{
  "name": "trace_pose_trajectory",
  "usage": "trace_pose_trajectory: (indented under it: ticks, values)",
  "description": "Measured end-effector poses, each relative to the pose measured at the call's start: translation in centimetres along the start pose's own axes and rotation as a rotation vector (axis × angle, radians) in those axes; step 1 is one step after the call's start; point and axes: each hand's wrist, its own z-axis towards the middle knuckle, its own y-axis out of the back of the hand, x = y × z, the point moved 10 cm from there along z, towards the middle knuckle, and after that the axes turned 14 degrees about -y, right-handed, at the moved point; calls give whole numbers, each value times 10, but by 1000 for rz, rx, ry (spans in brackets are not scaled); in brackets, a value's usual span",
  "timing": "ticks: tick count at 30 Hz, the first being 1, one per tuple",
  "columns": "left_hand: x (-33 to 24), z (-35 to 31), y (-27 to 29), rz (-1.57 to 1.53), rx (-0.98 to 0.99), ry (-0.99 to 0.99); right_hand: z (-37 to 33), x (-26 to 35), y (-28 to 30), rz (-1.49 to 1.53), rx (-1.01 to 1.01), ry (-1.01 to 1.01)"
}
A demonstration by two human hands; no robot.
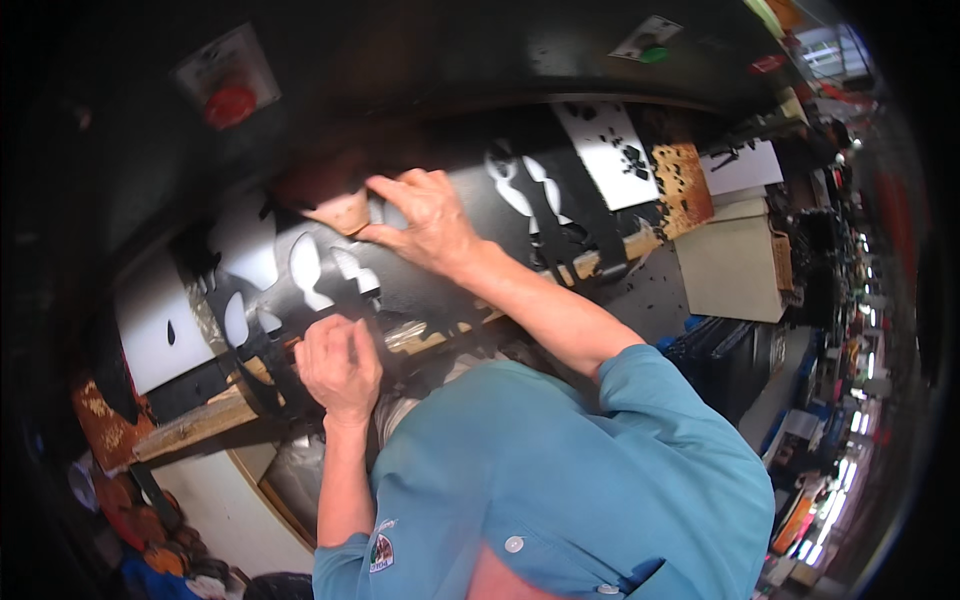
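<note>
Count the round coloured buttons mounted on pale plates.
2: a red button at upper left and a green button at upper right. A red spot farther right is too unclear to count; others may be hidden in shadow.

Tan block point(346, 214) w/ far end lost in shadow, L hand point(340, 368) blurry, palm hidden

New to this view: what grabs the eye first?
The teal shirt, filling the lower middle. Then the dark sheet across the centre, with pale cut-out shapes showing in it, and the right hand holding a tan block above it. A bright red button also stands out at upper left.
</note>
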Motion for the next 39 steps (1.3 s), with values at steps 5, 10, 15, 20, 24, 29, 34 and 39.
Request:
trace_pose_trajectory:
  ticks: [5,10,15,20,24,29,34,39]
  values:
    - [-3,1,6,33,-72,-47,-2,10,47,265,-101,78]
    - [-2,-3,8,61,-101,-72,-14,-77,223,399,-671,-172]
    - [-3,1,8,84,-109,-97,-2,-123,289,58,-702,-305]
    - [0,0,6,48,-67,-30,-90,-140,220,312,-442,-520]
    - [-12,4,12,-37,-70,-179,-126,-81,147,-213,-373,-116]
    - [-18,9,2,-69,66,-172,-126,-76,130,-319,-278,-48]
    - [-43,7,-13,-26,60,-184,-125,-80,129,-290,-241,-85]
    - [-34,5,-14,60,22,-106,-124,-73,121,-285,-298,-19]
